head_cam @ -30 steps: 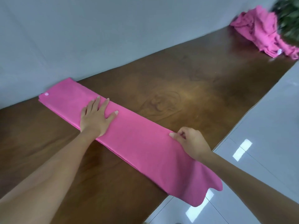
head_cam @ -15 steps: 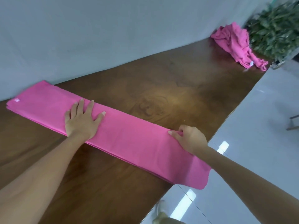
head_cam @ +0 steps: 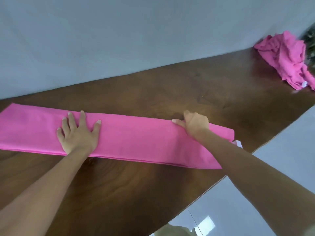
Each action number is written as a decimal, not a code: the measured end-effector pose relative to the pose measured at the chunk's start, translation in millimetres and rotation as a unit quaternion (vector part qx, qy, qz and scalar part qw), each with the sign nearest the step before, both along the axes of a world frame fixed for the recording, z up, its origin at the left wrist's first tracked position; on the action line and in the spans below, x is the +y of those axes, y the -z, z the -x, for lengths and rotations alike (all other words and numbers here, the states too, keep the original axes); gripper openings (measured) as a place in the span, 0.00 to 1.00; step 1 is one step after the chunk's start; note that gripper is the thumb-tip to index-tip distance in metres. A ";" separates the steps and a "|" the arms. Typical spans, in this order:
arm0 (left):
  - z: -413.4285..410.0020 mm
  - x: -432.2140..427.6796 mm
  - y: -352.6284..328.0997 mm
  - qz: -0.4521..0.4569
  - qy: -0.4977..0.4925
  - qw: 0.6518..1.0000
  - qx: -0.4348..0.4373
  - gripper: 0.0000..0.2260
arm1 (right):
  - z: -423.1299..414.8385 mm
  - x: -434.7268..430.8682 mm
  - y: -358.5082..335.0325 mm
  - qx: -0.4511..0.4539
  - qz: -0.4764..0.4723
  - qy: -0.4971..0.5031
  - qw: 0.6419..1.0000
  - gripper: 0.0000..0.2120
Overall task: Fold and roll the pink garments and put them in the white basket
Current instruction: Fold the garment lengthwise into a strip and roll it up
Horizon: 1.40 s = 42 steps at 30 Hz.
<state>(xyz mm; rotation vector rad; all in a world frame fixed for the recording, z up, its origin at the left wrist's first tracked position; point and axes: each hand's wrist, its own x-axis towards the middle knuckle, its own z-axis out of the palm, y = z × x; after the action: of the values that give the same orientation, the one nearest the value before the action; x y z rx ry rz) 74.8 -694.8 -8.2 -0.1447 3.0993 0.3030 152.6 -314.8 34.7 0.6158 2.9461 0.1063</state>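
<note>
On my feed the folded garment (head_cam: 136, 142) lies flat on the table (head_cam: 153, 193) as a long pink strip. It runs across the table from the left border of the view to near the table's right edge. The layers are stacked evenly, and their edges show along the side of the strip that faces the table's near edge. A small white tag (head_cam: 238, 144) sticks out at the strip's right end, close to the table's right edge.

My left hand (head_cam: 78, 133) rests palm down on the strip towards the table's left side. Its fingers are straight and spread, pressing the cloth against the table and gripping nothing. My right hand (head_cam: 194, 124) sits on the strip towards the table's right side. Its fingers curl over the strip's edge on the side of the table's back, and the thumb lies along the top of the cloth, so it is clamped on the garment. Both forearms reach in over the table's near edge.

A heap of pink garments (head_cam: 286, 60) lies crumpled at the table's far right corner, well apart from the strip. A blurred green plant (head_cam: 309, 43) stands just beyond that corner. A pale wall (head_cam: 119, 40) runs along the table's back edge. A glossy light floor (head_cam: 272, 167) shows past the table's right edge.
</note>
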 end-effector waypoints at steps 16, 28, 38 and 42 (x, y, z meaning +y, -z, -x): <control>-36.2 36.5 -15.3 0.042 -0.081 0.996 0.010 0.27 | 83.4 43.7 17.7 0.121 0.082 -0.154 0.977 0.23; -23.9 33.3 -10.1 0.035 0.285 0.958 0.015 0.23 | 24.7 -126.5 1.5 0.117 0.378 -0.164 0.904 0.27; -20.4 -8.7 -5.4 0.030 0.277 0.960 0.003 0.27 | 20.7 -192.1 29.5 0.005 0.120 -0.178 0.977 0.34; -14.0 -54.8 -5.0 0.027 0.245 0.969 -0.002 0.28 | 20.4 -194.3 28.2 -0.001 0.080 -0.176 0.981 0.36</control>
<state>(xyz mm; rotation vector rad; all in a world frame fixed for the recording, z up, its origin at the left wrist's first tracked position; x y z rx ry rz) 88.8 -749.5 -3.2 0.6072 3.0019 0.1988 132.3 -509.1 6.6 0.0688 2.9887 -0.0968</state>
